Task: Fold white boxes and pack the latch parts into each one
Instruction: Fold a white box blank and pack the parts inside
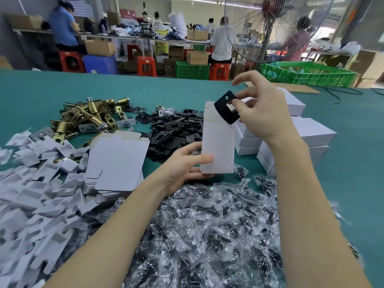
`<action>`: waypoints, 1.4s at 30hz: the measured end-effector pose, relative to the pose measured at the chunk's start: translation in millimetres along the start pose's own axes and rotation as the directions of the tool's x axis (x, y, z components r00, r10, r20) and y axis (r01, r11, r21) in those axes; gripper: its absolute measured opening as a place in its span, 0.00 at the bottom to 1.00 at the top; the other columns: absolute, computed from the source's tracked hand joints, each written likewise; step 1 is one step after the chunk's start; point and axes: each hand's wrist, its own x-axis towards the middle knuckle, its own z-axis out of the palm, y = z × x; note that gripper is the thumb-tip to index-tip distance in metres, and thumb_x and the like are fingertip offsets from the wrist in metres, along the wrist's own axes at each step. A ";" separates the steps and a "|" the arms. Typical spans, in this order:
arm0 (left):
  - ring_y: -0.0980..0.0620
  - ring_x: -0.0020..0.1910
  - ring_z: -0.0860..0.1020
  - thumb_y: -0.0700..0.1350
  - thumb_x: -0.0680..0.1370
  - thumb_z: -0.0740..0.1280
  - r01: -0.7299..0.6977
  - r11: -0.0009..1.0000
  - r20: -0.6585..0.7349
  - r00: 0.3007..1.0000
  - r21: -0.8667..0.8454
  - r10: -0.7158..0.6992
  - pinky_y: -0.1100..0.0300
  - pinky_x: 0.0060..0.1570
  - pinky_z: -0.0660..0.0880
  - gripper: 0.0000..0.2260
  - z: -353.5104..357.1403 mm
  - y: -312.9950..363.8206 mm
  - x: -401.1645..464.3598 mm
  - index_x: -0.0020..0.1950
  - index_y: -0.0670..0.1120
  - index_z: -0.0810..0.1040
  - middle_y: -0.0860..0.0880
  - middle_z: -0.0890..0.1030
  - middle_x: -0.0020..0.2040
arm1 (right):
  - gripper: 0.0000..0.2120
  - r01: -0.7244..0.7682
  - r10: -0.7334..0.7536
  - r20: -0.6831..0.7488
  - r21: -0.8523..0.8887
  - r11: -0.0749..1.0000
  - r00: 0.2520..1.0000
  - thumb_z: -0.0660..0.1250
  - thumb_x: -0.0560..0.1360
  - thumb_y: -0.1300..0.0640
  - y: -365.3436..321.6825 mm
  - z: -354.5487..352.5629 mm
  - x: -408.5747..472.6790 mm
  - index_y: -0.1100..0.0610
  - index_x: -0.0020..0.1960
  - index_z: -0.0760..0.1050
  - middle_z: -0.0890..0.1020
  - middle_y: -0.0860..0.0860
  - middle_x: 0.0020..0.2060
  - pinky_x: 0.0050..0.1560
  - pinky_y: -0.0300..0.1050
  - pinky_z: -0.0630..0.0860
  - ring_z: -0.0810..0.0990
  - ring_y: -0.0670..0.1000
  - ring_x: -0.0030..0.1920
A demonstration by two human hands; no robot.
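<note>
Bagged screws (207, 231) cover green table (41, 94); left hand (187, 163) grips box (218, 146), right hand (264, 113) pinches plate (225, 110).

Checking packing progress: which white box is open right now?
The upright box that the left hand holds; the stacked boxes at right lie closed.

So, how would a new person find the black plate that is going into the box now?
Start at the green table and find the upright white box held by the left hand. Just above its open top, the right hand pinches the black plate, the only one raised off the table.
</note>
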 end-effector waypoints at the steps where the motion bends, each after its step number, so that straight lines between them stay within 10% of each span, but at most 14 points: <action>1: 0.40 0.54 0.85 0.41 0.70 0.77 0.000 1.000 0.003 1.000 0.007 0.000 0.54 0.47 0.83 0.22 -0.2 -0.3 0.0 0.63 0.48 0.80 0.42 0.84 0.61 | 0.14 0.020 -0.020 -0.005 -0.020 1.000 1.000 0.68 0.77 0.65 0.6 0.9 0.2 0.50 0.58 0.78 0.85 0.46 0.46 0.49 0.48 0.83 0.84 0.47 0.42; 6: 0.40 0.55 0.85 0.40 0.70 0.77 -0.006 1.000 0.025 1.000 0.023 0.005 0.53 0.49 0.84 0.25 -0.6 -1.6 0.8 0.66 0.48 0.79 0.43 0.84 0.60 | 0.12 0.112 -0.113 -0.037 -0.006 0.994 0.993 0.69 0.77 0.66 -4.4 -1.1 2.3 0.52 0.54 0.85 0.85 0.44 0.45 0.52 0.41 0.82 0.85 0.43 0.45; 18: 0.41 0.54 0.85 0.40 0.69 0.77 -0.017 0.998 0.017 1.000 0.056 0.016 0.53 0.48 0.84 0.25 -0.7 -2.6 1.2 0.66 0.47 0.79 0.43 0.84 0.60 | 0.15 0.049 0.113 0.493 -0.303 0.952 0.862 0.62 0.78 0.63 -21.4 -2.4 -1.5 0.44 0.49 0.81 0.83 0.42 0.46 0.53 0.44 0.76 0.80 0.48 0.51; 25: 0.43 0.54 0.85 0.42 0.68 0.77 -0.021 0.997 0.011 1.000 0.075 0.020 0.54 0.47 0.83 0.25 0.4 -2.4 1.5 0.64 0.48 0.80 0.45 0.86 0.57 | 0.14 0.007 0.160 0.496 -0.318 0.948 0.853 0.60 0.78 0.61 -22.0 -2.6 -0.7 0.45 0.47 0.79 0.79 0.40 0.39 0.38 0.38 0.74 0.77 0.43 0.36; 34: 0.43 0.54 0.85 0.37 0.69 0.77 -0.040 0.997 -0.010 0.999 0.070 0.041 0.53 0.48 0.84 0.22 3.2 -1.3 -0.2 0.62 0.46 0.81 0.43 0.86 0.56 | 0.17 0.090 0.211 0.563 -0.459 0.884 0.799 0.59 0.79 0.59 -31.2 -1.4 -2.1 0.44 0.60 0.80 0.78 0.44 0.51 0.50 0.43 0.72 0.77 0.50 0.53; 42: 0.42 0.58 0.84 0.31 0.75 0.72 -0.052 0.994 -0.048 0.997 0.101 0.057 0.51 0.53 0.83 0.19 6.0 -1.1 -1.4 0.64 0.45 0.80 0.40 0.84 0.59 | 0.07 0.071 0.289 0.617 -0.491 0.868 0.732 0.60 0.72 0.67 -37.1 0.7 -2.9 0.62 0.41 0.78 0.75 0.51 0.29 0.33 0.41 0.67 0.74 0.50 0.31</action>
